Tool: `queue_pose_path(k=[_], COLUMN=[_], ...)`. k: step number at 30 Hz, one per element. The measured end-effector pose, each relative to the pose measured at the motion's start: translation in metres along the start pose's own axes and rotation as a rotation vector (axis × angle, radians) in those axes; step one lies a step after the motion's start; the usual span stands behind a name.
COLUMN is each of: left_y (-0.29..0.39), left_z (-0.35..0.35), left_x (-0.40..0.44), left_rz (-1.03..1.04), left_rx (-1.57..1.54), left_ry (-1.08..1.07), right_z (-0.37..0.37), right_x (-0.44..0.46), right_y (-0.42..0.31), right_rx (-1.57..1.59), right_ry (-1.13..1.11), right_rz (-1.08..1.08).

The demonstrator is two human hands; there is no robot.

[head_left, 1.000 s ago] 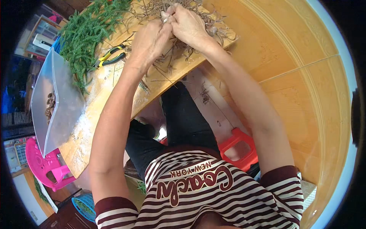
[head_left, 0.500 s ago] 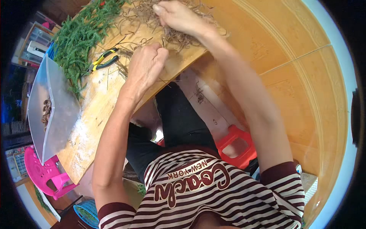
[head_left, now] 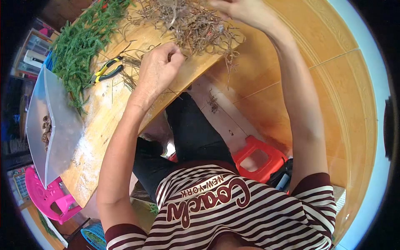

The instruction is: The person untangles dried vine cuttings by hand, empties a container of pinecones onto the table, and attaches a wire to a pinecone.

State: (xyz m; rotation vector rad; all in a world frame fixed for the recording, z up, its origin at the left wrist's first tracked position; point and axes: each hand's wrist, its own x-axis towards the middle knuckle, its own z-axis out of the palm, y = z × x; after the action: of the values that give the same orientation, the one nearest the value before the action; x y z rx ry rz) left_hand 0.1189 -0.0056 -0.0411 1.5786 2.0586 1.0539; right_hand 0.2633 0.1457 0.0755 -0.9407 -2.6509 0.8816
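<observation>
I count two hands, my left grip (head_left: 162, 66) and my right grip (head_left: 235, 9). Under the left one is one bench (head_left: 102, 110). Just past it sits one heap of brown strands (head_left: 198, 31), too tangled to number. To its left: one pair of pliers (head_left: 111, 74), one pile of green sprigs (head_left: 79, 50), one plastic bin (head_left: 64, 125) with several pine cones (head_left: 46, 129). Nearer me than either grip: one pink chair (head_left: 37, 183), one blue basket (head_left: 86, 233), one red stool (head_left: 271, 157).

Hands together a second ago, now apart. Left hand (head_left: 162, 62) pulled back toward table's (head_left: 100, 125) near edge. Right hand (head_left: 239, 10) swung out to right edge, blurred. Brown tendril pile (head_left: 200, 31) more exposed; some strands (head_left: 229, 66) now dangle past near edge, by right corner.
</observation>
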Motion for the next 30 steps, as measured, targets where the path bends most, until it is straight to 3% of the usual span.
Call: queue_pose_path(k=[4, 7, 8, 13, 16, 17, 20, 24, 27, 30], left_y=[0.014, 0.022, 0.024, 0.024, 0.031, 0.032, 0.030, 0.020, 0.028, 0.020], left_z=[0.007, 0.022, 0.026, 0.036, 0.033, 0.035, 0.038, 0.028, 0.024, 0.027], left_x=[0.006, 0.017, 0.022, 0.044, 0.042, 0.041, 0.034, 0.025, 0.020, 0.019], left_rz=[-0.072, 0.084, 0.162, 0.173, -0.265, -0.266, -0.348, -0.358, -0.325, -0.283], left_rx=[-0.092, -0.107, -0.114, -0.081, -0.482, -0.481, -0.928, -0.800, -0.657, -0.555], left_ry=[0.003, 0.056, 0.086, 0.098, -0.172, -0.174, -0.053, -0.132, -0.198, -0.212], right_z=[0.009, 0.046, 0.047, 0.055, 0.059, 0.065, 0.076, 0.084, 0.102, 0.105], right_x=[-0.006, -0.005, -0.005, -0.008, -0.017, -0.020, -0.022, -0.022, -0.010, -0.011], right_y=[0.053, 0.092, 0.095, 0.081, 0.070, 0.069, 0.071, 0.078, 0.077, 0.068], right_rx=[-0.115, -0.303, -0.303, -0.306, -0.261, -0.201, -0.076, 0.068, -0.028, -0.199], right_ry=[-0.196, 0.178, 0.180, 0.237, 0.225, 0.206, 0.165, 0.239, 0.205, 0.199], right_rz=[0.054, -0.486, -0.485, -0.432, -0.390, -0.438, -0.540, -0.598, -0.735, -0.656])
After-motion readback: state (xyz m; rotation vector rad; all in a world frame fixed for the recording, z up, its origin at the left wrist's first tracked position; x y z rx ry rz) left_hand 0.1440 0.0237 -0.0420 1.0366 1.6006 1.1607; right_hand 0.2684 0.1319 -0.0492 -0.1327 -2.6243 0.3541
